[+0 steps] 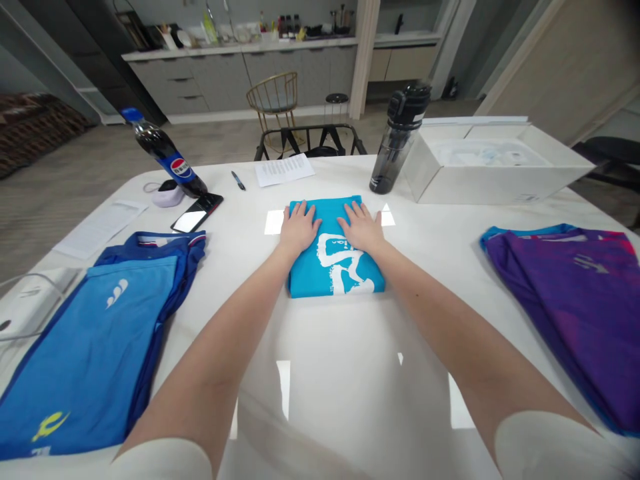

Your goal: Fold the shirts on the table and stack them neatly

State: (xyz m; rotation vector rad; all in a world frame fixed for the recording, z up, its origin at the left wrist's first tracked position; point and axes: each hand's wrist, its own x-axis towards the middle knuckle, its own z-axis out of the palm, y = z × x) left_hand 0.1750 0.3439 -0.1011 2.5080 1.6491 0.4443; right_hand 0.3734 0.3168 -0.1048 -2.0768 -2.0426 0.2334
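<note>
A bright blue folded shirt (pixel 310 273) with white brush-like lettering lies flat in the middle of the white table (pixel 320 373). My left hand (pixel 299 227) rests palm down on its upper left part, fingers spread. On the upper right part lies my right hand (pixel 362 227), also flat with fingers apart. Neither hand grips anything. Blue folded clothes (pixel 100 333) are stacked at the left. At the right lies a pile of purple and blue folded clothes (pixel 575 313).
Behind the shirt stand a cola bottle (pixel 167 153), a dark tumbler (pixel 397 143) and a white open box (pixel 500 180). A phone (pixel 197 212), a pen (pixel 239 181), papers (pixel 284 170) and a white power strip (pixel 30 300) with cables lie about. A chair (pixel 310 141) stands beyond the table.
</note>
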